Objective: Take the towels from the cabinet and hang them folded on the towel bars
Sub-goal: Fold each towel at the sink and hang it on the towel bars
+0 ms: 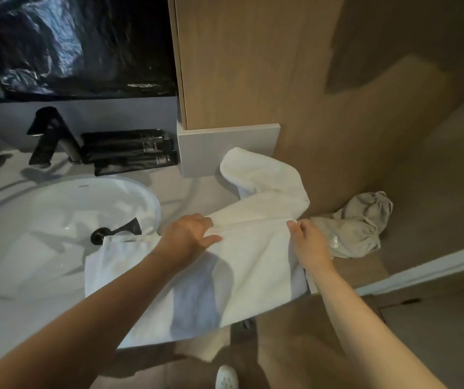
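A person's left hand (188, 234) and right hand (308, 242) each pinch 1 white towel (253, 270) spread on the vanity counter (186, 195), mid-fold, hanging apparently still to come.

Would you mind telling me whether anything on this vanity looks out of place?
The white towel sags into the sink at its left, its front edge hangs off the counter, and a crumpled beige cloth lies bunched at the counter's right end.
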Demonstrator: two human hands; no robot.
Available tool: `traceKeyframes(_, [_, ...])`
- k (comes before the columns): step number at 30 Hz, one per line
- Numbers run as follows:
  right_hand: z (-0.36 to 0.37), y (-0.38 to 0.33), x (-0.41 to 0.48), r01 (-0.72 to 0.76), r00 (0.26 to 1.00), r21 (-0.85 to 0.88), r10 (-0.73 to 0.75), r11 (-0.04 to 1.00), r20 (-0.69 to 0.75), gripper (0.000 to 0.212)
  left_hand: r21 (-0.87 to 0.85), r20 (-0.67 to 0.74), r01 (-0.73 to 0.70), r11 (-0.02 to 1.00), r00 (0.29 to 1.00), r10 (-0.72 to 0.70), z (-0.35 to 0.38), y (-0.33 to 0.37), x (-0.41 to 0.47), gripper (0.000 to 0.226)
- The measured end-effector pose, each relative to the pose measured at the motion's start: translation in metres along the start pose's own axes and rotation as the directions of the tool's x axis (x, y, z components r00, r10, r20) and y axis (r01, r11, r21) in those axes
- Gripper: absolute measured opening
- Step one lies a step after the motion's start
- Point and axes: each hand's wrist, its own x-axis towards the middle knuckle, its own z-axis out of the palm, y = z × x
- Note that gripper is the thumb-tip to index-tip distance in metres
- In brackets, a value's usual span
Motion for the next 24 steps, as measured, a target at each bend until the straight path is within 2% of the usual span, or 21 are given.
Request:
traceKeyframes(5, [0.01,0.0,-0.003,-0.003,0.998,0.0,0.003,1.0,-0.065,0.03,-0.025,-0.134,0.034,0.999,0.99,-0.037,-0.008,-0.019,-0.02,0.042])
traceKeyframes(7, [0.008,-0.006,-0.016,0.07,0.98,-0.076,-0.083,0.995,-0.182,0.026,-0.043,-0.167,0.035,0.998,0.985,-0.041,-0.015,-0.029,-0.035,0.044])
traceKeyframes(9, [0.01,-0.02,-0.034,0.204,0.933,-0.165,-0.242,0.965,-0.264,0.032,-0.009,-0.181,0.02,1.0,0.983,-0.021,-0.023,-0.04,-0.053,0.048])
traceKeyframes(11, [0.017,-0.039,-0.055,0.317,0.922,-0.179,-0.347,0.931,-0.171,0.034,0.029,-0.221,0.016,0.999,0.975,-0.009,-0.03,-0.051,-0.074,0.051])
traceKeyframes(13, [0.031,-0.057,-0.074,0.375,0.926,-0.143,-0.377,0.916,0.013,0.038,0.003,-0.314,0.052,0.999,0.948,-0.048,-0.034,-0.061,-0.098,0.046])
traceKeyframes(17, [0.065,-0.084,-0.102,0.46,0.879,-0.138,-0.428,0.877,0.21,0.03,-0.126,-0.404,0.202,0.971,0.884,-0.236,-0.034,-0.069,-0.14,0.045])
traceKeyframes(19, [0.08,-0.093,-0.111,0.476,0.861,-0.134,-0.43,0.869,0.271,0.028,-0.252,-0.373,0.272,0.929,0.858,-0.352,-0.033,-0.072,-0.155,0.053])
traceKeyframes(22, [0.099,-0.104,-0.117,0.52,0.828,-0.138,-0.459,0.843,0.323,0.029,-0.523,-0.246,0.367,0.769,0.799,-0.548,-0.033,-0.075,-0.17,0.064])
traceKeyframes(24, [0.111,-0.111,-0.118,0.554,0.805,-0.144,-0.484,0.82,0.344,0.03,-0.596,-0.196,0.395,0.699,0.772,-0.604,-0.028,-0.077,-0.175,0.061])
